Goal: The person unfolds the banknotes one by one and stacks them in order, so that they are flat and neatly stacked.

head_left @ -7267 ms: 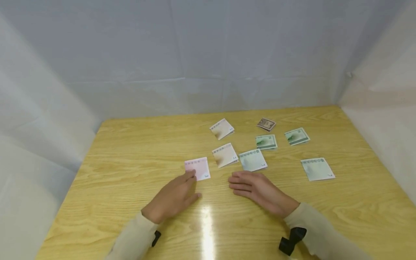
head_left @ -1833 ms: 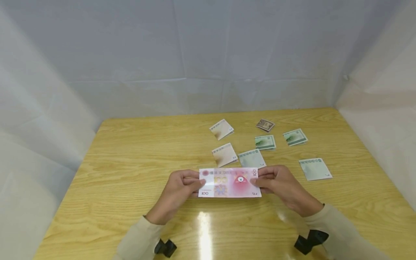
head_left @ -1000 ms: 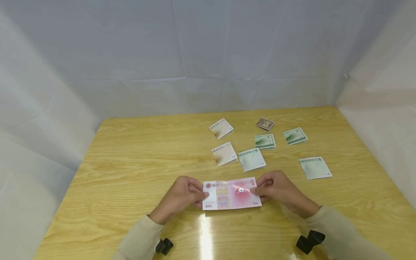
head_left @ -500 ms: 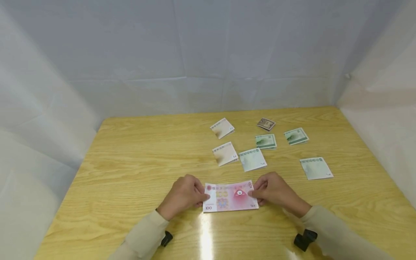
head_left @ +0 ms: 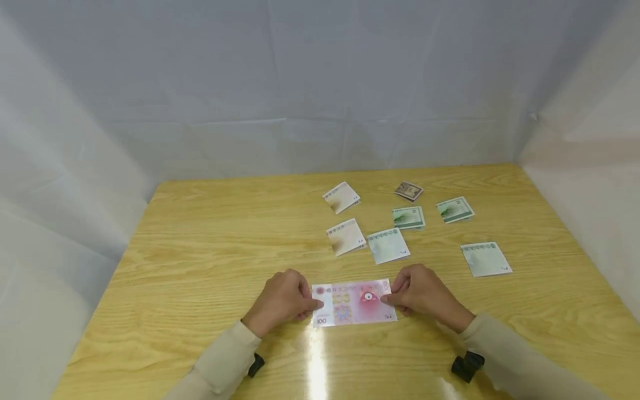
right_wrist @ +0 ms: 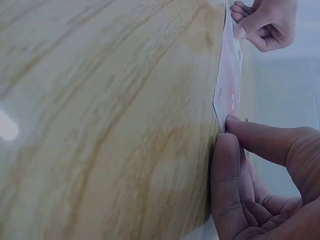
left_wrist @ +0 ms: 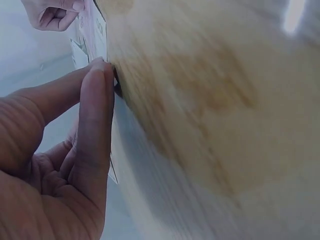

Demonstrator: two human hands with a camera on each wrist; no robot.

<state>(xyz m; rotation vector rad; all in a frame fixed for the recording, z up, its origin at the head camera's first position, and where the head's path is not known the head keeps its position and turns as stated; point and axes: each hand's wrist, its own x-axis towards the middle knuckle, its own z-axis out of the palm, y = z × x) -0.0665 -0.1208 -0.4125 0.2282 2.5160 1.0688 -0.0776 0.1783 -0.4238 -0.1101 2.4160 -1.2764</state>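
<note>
A pink banknote marked 100 [head_left: 354,303] lies unfolded and nearly flat, low over or on the wooden table [head_left: 200,250]. My left hand [head_left: 283,300] pinches its left end between thumb and fingers, and my right hand [head_left: 427,294] pinches its right end. The left wrist view has the left hand [left_wrist: 65,145] with thumb and fingertip together at the note's edge [left_wrist: 99,32], close to the tabletop. From the right wrist, the right hand [right_wrist: 265,175] grips a corner of the pink note [right_wrist: 226,85].
Behind the hands lie folded notes: two brownish ones [head_left: 341,198] [head_left: 346,237], two pale green ones [head_left: 388,246] [head_left: 486,259], two darker green ones [head_left: 409,218] [head_left: 455,210] and a small brown one [head_left: 409,191]. Grey-white sheeting [head_left: 310,83] stands around the table.
Earlier the pink note lay folded under my left fingers; it was then held unfolded in both hands. Since then it has come lower and nearer, and its bend has flattened.
</note>
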